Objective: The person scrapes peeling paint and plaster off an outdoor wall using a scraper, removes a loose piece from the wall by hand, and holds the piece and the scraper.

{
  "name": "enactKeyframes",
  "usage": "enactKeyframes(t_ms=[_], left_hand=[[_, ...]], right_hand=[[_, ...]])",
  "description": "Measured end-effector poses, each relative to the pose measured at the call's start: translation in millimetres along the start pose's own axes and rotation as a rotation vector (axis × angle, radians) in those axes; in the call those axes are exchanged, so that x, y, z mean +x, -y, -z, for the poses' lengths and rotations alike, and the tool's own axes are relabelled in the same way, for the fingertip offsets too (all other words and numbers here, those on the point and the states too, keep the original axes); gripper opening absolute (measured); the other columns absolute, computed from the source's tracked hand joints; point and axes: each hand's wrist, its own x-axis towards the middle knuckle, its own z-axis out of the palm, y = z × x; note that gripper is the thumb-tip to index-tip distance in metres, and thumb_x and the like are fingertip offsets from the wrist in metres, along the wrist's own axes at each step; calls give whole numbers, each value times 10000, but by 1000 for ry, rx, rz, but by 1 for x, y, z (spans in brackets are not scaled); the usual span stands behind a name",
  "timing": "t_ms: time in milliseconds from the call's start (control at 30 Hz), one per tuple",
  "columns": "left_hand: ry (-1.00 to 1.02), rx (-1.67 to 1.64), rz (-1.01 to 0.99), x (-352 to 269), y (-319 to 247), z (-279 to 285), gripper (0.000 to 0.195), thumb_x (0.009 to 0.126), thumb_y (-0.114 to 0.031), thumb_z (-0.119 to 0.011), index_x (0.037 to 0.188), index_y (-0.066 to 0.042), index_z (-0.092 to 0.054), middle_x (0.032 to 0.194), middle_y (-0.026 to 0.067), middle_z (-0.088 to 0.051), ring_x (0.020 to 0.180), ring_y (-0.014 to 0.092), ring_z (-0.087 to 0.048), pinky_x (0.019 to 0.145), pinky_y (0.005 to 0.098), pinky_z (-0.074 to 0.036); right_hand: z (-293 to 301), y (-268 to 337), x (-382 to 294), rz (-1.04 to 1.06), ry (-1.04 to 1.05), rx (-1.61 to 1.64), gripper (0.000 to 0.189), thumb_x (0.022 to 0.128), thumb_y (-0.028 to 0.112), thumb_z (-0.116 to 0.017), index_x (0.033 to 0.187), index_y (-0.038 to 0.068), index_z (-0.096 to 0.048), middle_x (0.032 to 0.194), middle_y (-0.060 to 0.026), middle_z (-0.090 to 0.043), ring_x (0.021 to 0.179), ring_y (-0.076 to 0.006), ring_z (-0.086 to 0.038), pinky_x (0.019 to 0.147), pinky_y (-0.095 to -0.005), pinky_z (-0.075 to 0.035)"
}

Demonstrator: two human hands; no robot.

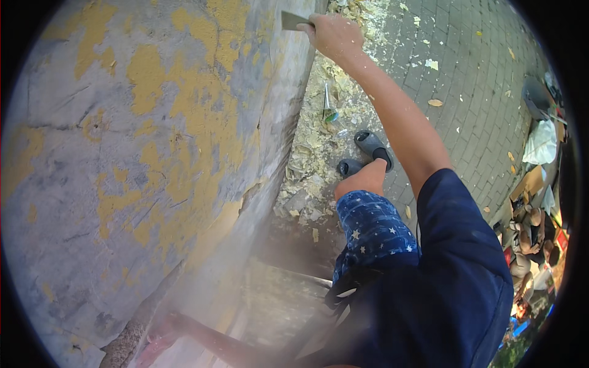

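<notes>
A plastered wall (152, 138) with patches of flaking yellow paint fills the left of the view. My right hand (338, 37), at the top, grips a flat scraper (294, 21) whose blade lies at the wall's surface; whether it touches cannot be told. At the lower left, blurred by haze, my left hand (161, 338) is by the wall, beside a rough broken strip of plaster (138, 322). Its fingers are hard to make out, and no tool shows in it.
Paint flakes (313, 184) litter the ground along the wall's foot, around my dark clogs (370, 145). Grey paving (460, 92) stretches rightward with scattered leaves. A white plastic bag (540, 142), cardboard (529, 184) and several people (524, 244) are at the far right.
</notes>
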Motion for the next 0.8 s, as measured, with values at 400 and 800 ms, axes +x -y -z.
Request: enactKeyframes(t_ms=[400, 800], left_hand=[[-9, 30, 1, -3, 13, -6, 921, 1064, -616, -192, 1582, 134, -57, 1667, 328, 34, 1562, 448, 43, 1254, 549, -2], [-7, 58, 3, -4, 15, -5, 941, 1056, -636, -209, 1587, 125, -54, 1669, 326, 38, 1563, 448, 41, 1253, 546, -1]], right_hand=[[69, 124, -82, -134, 168, 152, 142, 890, 107, -602, 920, 10, -702, 822, -193, -751, 755, -347, -755, 534, -543, -564], [-7, 14, -54, -31, 255, 654, 462, 963, 475, -650, 1001, 36, -788, 708, -148, -706, 633, -284, -678, 641, -384, -539]])
